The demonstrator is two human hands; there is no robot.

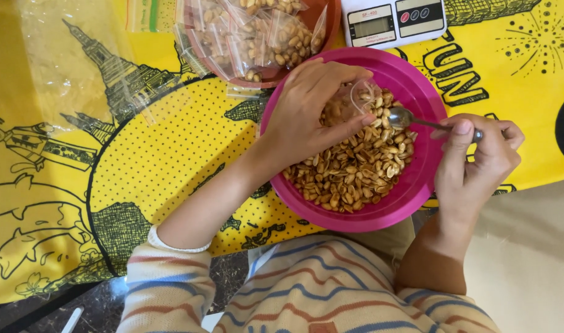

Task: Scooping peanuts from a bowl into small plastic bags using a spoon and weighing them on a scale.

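A pink plastic bowl (417, 92) holds a heap of roasted peanuts (350, 169). My left hand (310, 114) reaches over the bowl and pinches a small clear plastic bag (358, 98), partly filled with peanuts, just above the heap. My right hand (476, 160) is at the bowl's right rim and grips the handle of a metal spoon (404, 117). The spoon's bowl sits right beside the bag's mouth, over the peanuts.
A dark red bowl (322, 24) at the top holds several filled little peanut bags. A white digital scale (393, 20) stands at the top right. Empty clear bags (66, 68) lie at the left on the yellow printed tablecloth (171, 154).
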